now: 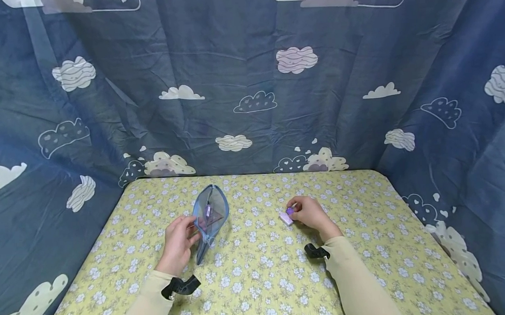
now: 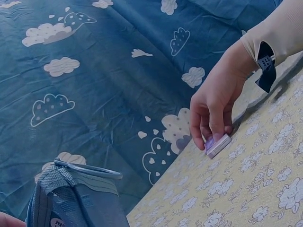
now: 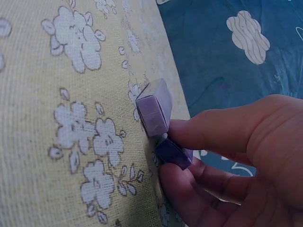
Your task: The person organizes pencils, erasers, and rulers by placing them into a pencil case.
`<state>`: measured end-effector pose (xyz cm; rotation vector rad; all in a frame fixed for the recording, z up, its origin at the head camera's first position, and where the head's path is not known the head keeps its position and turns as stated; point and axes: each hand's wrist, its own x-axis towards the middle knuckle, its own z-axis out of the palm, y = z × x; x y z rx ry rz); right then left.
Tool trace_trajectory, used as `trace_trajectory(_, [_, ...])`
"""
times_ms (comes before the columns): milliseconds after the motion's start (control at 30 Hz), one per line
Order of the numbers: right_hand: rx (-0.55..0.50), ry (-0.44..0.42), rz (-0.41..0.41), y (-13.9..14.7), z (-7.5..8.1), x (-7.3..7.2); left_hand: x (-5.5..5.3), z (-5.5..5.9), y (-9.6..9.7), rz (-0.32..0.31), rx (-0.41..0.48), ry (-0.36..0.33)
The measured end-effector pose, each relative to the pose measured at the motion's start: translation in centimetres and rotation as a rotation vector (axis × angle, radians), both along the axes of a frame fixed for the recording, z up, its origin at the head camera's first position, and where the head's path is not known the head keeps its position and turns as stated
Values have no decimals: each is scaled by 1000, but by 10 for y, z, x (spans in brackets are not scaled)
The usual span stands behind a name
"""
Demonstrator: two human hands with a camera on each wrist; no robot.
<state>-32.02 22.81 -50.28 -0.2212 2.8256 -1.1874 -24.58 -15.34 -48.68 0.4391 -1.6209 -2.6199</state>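
Observation:
My left hand (image 1: 177, 243) grips the side of a blue mesh zip pouch (image 1: 200, 206), whose mouth gapes upward. Through it a slim dark item with a pale purple label (image 1: 208, 210) shows inside. To the right, thumb and fingers of my right hand (image 1: 313, 215) pinch a small dark-purple block (image 3: 174, 153) at the tabletop. Right against it lies a pale lilac block (image 3: 154, 112), perhaps an eraser, which the thumb tip seems to touch. In the left wrist view only the upper end of the pouch (image 2: 90, 196) and a sliver of the left hand show.
A yellow flowered cloth (image 1: 258, 279) covers the table. Dark blue curtains (image 1: 223, 74) with cloud prints hang behind it and along both sides. Black straps (image 1: 317, 251) sit at both wrists.

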Motion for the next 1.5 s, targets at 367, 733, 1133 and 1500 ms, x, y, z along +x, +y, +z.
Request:
trace_trajectory(367, [-133,-45,-56,5,4,2,1,0,1,-6,-15,-9])
trace_trajectory(733, [-369,-155,-160,11,9,-1,3,2,0,-8,18,-5])
trace_trajectory(1133, [-489,-135,-146,11,19,-1,0,4,-3,-2,45,-2])
trace_trajectory(1500, [-495,-94,-142,6,33,3,3,5,-3,-10,36,-8])
